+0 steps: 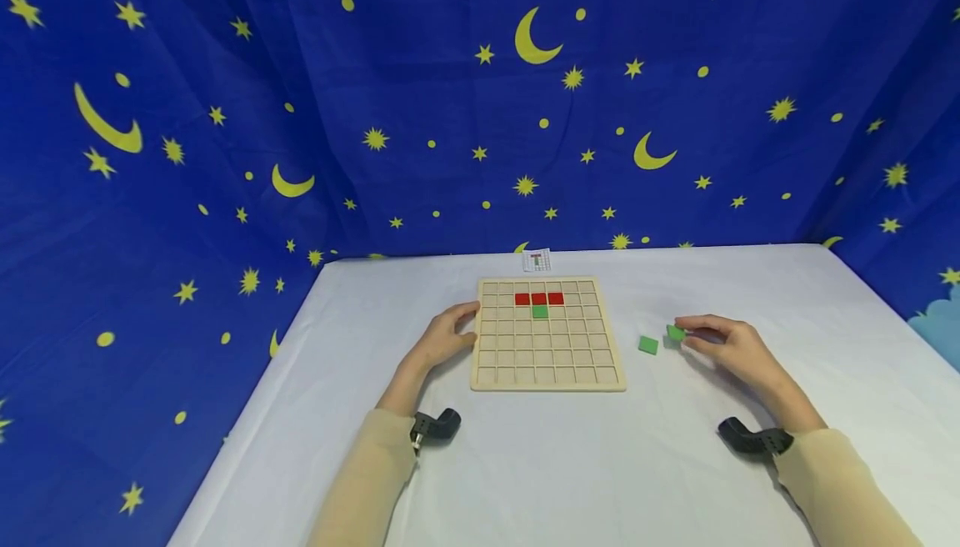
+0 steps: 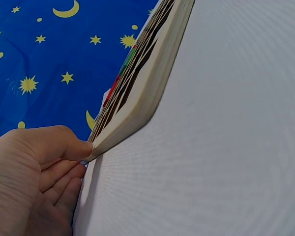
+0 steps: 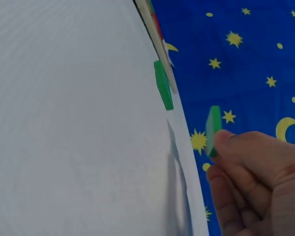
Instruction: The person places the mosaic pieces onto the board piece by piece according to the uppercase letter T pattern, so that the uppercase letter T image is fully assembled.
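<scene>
Three red tiles (image 1: 538,298) and one green tile (image 1: 540,312) already sit in the board (image 1: 547,387), so probably two greens left: a loose tile (image 1: 648,345) beside it and another tile (image 1: 676,333) pinched by the right hand (image 1: 731,351), left hand (image 1: 442,338) relaxed against the board's edge.

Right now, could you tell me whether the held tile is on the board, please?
Off: the right hand pinches the tile right of the board.
</scene>
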Available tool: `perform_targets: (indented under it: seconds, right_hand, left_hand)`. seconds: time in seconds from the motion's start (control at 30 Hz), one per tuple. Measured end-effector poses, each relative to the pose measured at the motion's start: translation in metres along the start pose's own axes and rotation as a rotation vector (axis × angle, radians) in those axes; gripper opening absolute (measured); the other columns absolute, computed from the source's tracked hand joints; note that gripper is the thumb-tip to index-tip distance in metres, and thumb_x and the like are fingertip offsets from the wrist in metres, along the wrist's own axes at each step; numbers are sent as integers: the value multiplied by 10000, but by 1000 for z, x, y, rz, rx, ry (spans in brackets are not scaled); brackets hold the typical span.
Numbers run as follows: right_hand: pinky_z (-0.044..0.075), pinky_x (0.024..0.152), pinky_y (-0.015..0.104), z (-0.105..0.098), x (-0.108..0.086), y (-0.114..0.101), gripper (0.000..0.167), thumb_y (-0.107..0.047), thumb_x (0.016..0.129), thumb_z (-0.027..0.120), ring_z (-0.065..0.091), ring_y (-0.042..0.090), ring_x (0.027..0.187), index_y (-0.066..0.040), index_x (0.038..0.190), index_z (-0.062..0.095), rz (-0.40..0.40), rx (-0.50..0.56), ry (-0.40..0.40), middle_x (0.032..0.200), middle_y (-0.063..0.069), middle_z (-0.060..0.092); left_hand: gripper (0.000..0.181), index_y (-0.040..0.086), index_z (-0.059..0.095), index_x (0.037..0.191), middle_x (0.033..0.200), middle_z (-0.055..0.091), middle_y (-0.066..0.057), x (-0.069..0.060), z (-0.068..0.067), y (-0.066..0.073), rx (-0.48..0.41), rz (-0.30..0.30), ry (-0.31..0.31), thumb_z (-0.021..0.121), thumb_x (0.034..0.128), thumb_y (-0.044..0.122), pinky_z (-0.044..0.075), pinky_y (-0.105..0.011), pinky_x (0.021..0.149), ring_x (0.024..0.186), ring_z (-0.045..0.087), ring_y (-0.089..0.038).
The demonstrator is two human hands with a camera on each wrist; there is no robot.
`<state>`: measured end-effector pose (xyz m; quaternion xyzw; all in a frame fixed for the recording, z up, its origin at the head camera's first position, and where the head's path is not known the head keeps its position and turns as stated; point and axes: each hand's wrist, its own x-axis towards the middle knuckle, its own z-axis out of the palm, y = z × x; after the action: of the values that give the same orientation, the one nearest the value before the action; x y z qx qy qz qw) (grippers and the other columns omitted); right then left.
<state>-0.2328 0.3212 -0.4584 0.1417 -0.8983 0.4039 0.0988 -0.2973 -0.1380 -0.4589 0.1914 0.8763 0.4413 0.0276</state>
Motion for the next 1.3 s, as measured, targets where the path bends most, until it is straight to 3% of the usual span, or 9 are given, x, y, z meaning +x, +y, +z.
perform_targets:
  seconds: [0.33, 0.5, 0.7, 0.77, 1.0, 1.3]
  right_hand:
    - [440, 863, 127, -13, 0, -10, 350, -256, 901, 651, 489, -95, 1021, -68, 1197, 646, 68, -31, -5, 1197, 123, 626]
    - [478, 875, 195, -15, 3, -17, 374, -251, 896, 658, 534, 10, 1064, -36, 1201, 635, 60, 11, 17, 1192, 133, 627]
    - [455, 825, 95, -10, 17, -14, 378, -285, 879, 678, 555, 26, 1054, -75, 1192, 648, 17, 62, 38, 1168, 29, 646]
    - [464, 826, 111, -7, 22, -19, 377, -264, 876, 683, 572, 87, 1063, -59, 1190, 646, 5, 83, 38, 1167, 40, 646]
    - [490, 910, 420, 8, 38, -56, 409, -245, 891, 666, 552, 326, 1121, -9, 1221, 614, 24, 85, -17, 1218, 158, 607]
    - [456, 938, 505, 39, 61, -74, 379, -158, 882, 673, 544, 353, 1134, 22, 1210, 612, -25, 172, -75, 1212, 170, 607]
  left_hand:
    - [581, -37, 450, 1367, 1379, 460, -193, 0, 1, -2, -21, -7, 5, 626, 813, -28, 316, -375, 1088, 1300, 393, -309]
    - [579, -28, 448, 1372, 1378, 462, -189, 0, 1, -1, -19, -10, 5, 624, 821, -22, 318, -385, 1086, 1296, 398, -312]
    - [576, -23, 444, 1377, 1378, 463, -183, -1, -1, 1, -9, -20, 8, 627, 830, -18, 320, -387, 1085, 1292, 404, -311]
    - [577, -28, 443, 1376, 1379, 461, -189, -1, -1, 2, -15, -18, 8, 625, 828, -22, 317, -396, 1086, 1292, 401, -318]
    - [579, -24, 438, 1380, 1388, 453, -182, -2, 0, 2, -6, -22, 4, 623, 832, -24, 311, -389, 1091, 1301, 391, -312]
    - [584, -15, 437, 1384, 1395, 448, -174, -1, 1, 4, -13, -41, -3, 622, 831, -24, 306, -378, 1094, 1309, 382, -303]
